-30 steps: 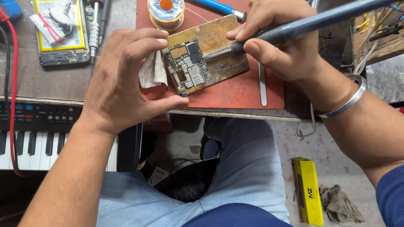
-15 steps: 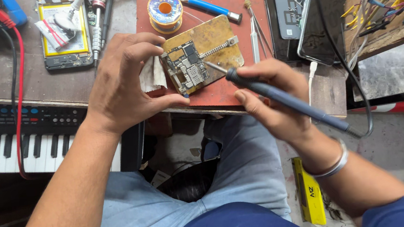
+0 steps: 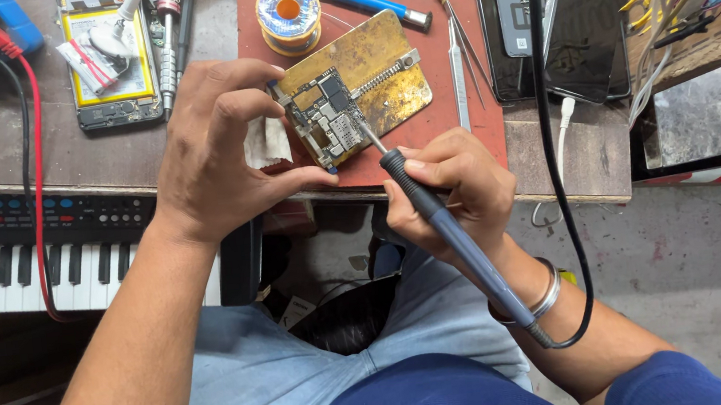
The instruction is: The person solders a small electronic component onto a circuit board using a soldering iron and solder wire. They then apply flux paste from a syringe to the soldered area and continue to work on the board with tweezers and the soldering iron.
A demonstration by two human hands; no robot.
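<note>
Circuit board (image 3: 329, 118) in brass holder (image 3: 378, 71)

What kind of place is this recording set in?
Probably a small electronics repair bench. The right hand holds a soldering iron to a circuit board, with a solder spool, tweezers and an opened phone nearby.

Electronics repair workshop — soldering iron (image 3: 458, 237), circuit board (image 3: 330, 121), solder spool (image 3: 288, 11).
</note>
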